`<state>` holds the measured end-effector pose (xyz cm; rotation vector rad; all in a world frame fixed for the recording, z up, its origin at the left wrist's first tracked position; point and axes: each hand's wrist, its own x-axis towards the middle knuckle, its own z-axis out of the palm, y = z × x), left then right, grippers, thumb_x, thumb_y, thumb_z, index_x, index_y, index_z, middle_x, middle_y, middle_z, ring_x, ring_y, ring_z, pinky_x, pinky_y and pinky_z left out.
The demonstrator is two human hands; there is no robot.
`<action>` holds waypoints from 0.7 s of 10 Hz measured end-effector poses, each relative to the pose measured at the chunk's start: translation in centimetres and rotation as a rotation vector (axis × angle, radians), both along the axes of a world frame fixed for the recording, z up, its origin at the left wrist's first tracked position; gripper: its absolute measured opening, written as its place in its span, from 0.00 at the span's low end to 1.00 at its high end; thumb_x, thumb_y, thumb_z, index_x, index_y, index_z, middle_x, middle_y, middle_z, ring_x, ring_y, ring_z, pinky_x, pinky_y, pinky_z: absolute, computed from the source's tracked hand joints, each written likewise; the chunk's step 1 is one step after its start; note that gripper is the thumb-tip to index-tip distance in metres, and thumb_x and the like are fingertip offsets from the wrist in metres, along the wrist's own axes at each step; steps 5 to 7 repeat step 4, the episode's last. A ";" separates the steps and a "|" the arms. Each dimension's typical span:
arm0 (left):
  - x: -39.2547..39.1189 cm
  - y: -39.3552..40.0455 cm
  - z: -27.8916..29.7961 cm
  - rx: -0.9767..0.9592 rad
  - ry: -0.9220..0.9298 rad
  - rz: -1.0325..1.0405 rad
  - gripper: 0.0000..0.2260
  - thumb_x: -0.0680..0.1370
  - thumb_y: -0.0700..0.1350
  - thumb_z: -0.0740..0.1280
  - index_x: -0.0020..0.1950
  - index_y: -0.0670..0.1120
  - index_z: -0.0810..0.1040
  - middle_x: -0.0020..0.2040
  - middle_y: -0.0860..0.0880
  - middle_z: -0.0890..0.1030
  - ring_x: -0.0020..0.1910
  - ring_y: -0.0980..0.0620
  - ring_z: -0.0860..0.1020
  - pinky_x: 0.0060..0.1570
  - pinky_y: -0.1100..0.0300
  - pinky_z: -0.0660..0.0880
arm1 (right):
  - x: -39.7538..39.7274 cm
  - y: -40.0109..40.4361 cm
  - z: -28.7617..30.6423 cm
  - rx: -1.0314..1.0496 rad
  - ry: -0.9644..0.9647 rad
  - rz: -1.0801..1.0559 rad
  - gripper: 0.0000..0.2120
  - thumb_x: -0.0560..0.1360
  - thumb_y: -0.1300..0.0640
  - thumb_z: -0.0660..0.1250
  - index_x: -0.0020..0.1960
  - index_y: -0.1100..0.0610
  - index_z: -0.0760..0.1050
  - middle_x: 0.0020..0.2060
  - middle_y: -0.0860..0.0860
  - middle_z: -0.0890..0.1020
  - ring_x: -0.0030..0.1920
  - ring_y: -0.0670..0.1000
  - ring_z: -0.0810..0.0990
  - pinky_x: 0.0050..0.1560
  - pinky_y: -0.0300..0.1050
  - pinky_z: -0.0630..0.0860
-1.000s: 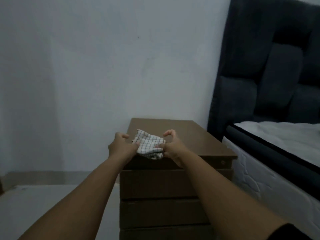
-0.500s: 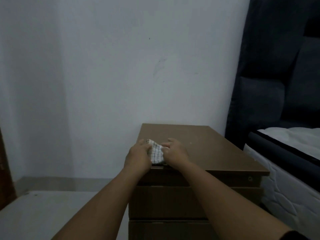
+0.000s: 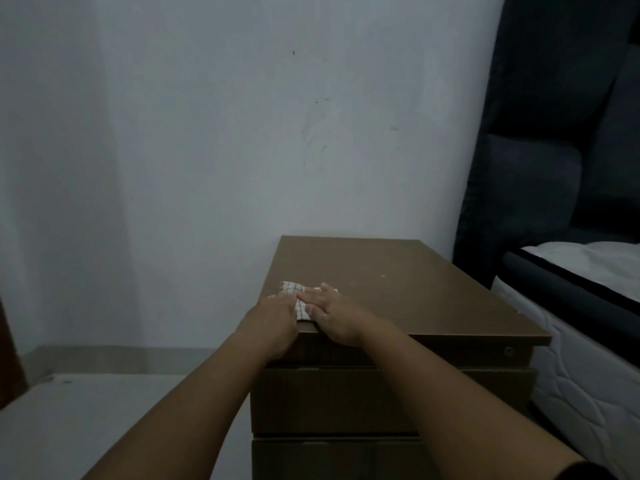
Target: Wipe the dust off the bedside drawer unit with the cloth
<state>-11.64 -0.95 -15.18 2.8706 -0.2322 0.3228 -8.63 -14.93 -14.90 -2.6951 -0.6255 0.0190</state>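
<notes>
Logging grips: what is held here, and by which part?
The cloth: right hand presses flat on its near end; left hand meets its left side, grip unclear.

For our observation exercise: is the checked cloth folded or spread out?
Folded: the cloth shows as a small compact pad on the drawer unit, pressed under the left hand and right hand.

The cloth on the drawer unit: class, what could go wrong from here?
The cloth lies at the near left corner of the drawer unit under the right hand, the left hand touching it; a leftward stroke may push it off the edge.
It covers little of the top, so strips may be missed.
Rightward strokes may sweep dust toward the mattress.
</notes>
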 end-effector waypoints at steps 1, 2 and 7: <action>0.4 0.0 0.2 0.071 0.068 0.014 0.22 0.81 0.44 0.54 0.76 0.45 0.61 0.72 0.44 0.69 0.69 0.45 0.69 0.68 0.54 0.66 | 0.1 -0.1 0.2 -0.027 -0.002 0.013 0.21 0.83 0.52 0.47 0.75 0.49 0.54 0.77 0.47 0.53 0.77 0.52 0.45 0.76 0.58 0.46; 0.4 0.1 1.0 0.101 0.185 0.013 0.25 0.82 0.45 0.53 0.79 0.44 0.53 0.77 0.43 0.60 0.76 0.43 0.60 0.73 0.54 0.59 | -0.2 -0.1 0.8 -0.111 0.025 0.007 0.22 0.82 0.48 0.45 0.76 0.48 0.51 0.77 0.47 0.51 0.77 0.51 0.44 0.76 0.58 0.44; -5.0 -0.9 -1.0 -0.379 -0.168 -0.040 0.22 0.83 0.46 0.52 0.78 0.50 0.57 0.78 0.51 0.59 0.77 0.53 0.59 0.76 0.59 0.57 | -8.4 -1.2 -1.7 0.349 -0.311 -0.025 0.22 0.81 0.51 0.54 0.74 0.44 0.56 0.75 0.43 0.56 0.75 0.41 0.50 0.75 0.44 0.52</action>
